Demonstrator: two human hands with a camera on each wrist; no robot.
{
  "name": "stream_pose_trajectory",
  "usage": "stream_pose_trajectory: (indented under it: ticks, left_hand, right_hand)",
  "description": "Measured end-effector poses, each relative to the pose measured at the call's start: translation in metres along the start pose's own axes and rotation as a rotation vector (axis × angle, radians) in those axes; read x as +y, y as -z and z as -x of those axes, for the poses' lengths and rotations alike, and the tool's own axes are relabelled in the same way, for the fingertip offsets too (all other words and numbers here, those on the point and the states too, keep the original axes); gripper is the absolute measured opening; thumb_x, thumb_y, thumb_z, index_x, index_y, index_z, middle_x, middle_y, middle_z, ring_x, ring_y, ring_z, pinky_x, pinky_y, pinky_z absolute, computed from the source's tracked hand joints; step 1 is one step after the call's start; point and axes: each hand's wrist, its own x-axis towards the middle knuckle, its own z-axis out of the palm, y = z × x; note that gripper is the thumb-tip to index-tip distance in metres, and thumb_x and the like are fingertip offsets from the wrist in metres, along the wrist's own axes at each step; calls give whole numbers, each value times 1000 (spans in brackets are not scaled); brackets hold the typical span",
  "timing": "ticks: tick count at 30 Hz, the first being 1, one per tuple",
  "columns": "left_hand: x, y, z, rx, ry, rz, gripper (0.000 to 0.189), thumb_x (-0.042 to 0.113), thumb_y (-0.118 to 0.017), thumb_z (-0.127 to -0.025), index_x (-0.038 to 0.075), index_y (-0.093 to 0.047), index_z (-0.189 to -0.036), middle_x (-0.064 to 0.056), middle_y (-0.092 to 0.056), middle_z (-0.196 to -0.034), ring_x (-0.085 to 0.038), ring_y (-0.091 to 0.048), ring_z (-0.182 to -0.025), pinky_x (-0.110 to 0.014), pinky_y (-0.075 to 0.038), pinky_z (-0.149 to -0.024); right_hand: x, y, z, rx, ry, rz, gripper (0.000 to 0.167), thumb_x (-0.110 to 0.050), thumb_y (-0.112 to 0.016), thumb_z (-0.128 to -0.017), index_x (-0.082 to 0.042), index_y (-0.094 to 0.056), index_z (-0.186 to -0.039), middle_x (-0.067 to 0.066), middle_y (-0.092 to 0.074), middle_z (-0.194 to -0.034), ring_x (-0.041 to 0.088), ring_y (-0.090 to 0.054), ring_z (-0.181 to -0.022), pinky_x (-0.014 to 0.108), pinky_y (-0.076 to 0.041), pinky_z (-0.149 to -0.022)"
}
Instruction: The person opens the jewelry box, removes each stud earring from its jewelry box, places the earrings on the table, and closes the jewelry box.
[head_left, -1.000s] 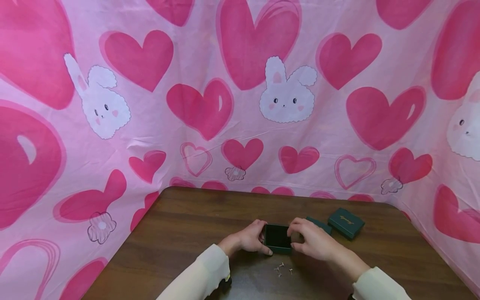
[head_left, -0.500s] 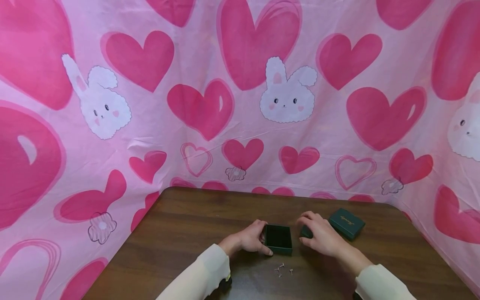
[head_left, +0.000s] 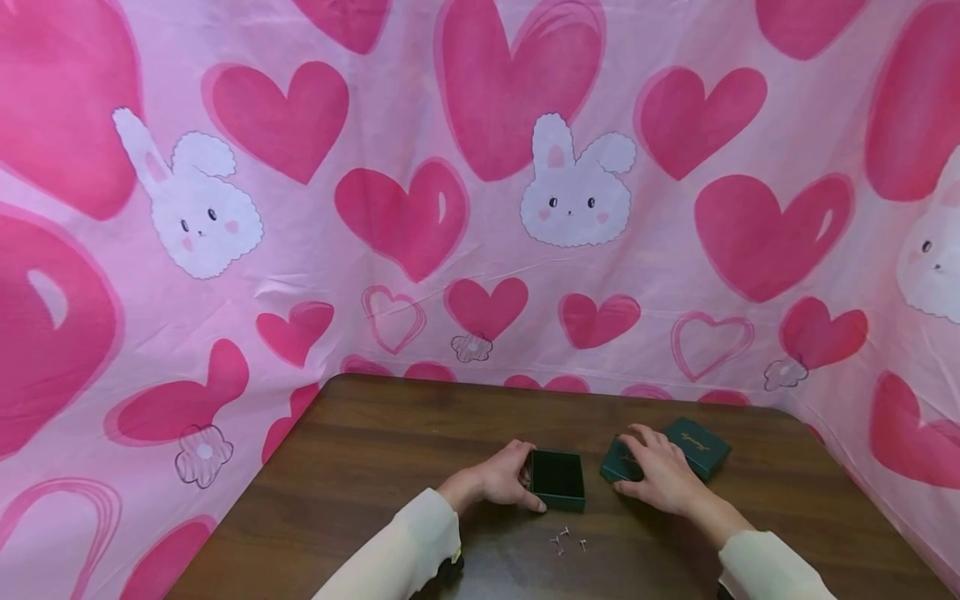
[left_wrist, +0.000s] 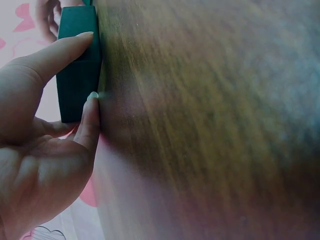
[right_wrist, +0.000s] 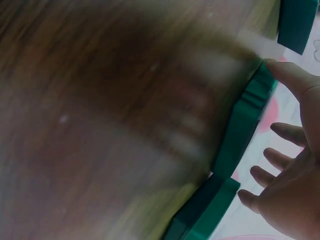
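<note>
In the head view my left hand [head_left: 504, 475] grips the left side of a shallow dark green box [head_left: 557, 479] that stands uncovered, its inside black. The left wrist view has the thumb laid along the wall of this box [left_wrist: 80, 75] and fingertips at its end. Over a second flat green piece [head_left: 617, 461] with gold lettering, my right hand [head_left: 663, 469] lies with fingers spread. In the right wrist view its thumb touches one end of that green piece [right_wrist: 235, 130], while the other fingers extend apart. Whether it is a lid or a whole box, I cannot tell.
A further green box [head_left: 697, 447] with gold lettering lies just right of my right hand, close to the second piece. Several tiny metallic pin-like pieces [head_left: 566, 532] lie in front of the uncovered box on the brown wooden table [head_left: 420, 417]. Pink heart-print cloth [head_left: 405, 217] hangs around it.
My right hand has left the uncovered box and moved right to the lettered green piece, which now sits slightly nearer and further left. The left hand keeps its grip in place.
</note>
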Motion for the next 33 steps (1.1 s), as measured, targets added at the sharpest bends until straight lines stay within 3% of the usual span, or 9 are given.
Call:
stream_pose_trajectory:
  ticks: [13,33]
  left_hand:
    - [3,0,1,15,8,2,64,14,-92,-75,8,-52,-124,-2,-44,-111,-13,-47,-91,-26,-44,-83]
    - [0,-1,0,9,10,9,64,16,-91,-77,10,-52,-126,0,-43,-111,-12,-48,-91,-26,-45,-83]
  right_hand:
    - [7,1,-2,-53,-33,32,74,-48,-84,-79,-2,-61,-133,27,-58,-133,50,-54,-122,73,-30,-105]
    - [5,2,1,-60,-56,54,76,-53,-84,-78,-3,-62,-132,22,-62,-128,46,-56,-119,71,-31,-106]
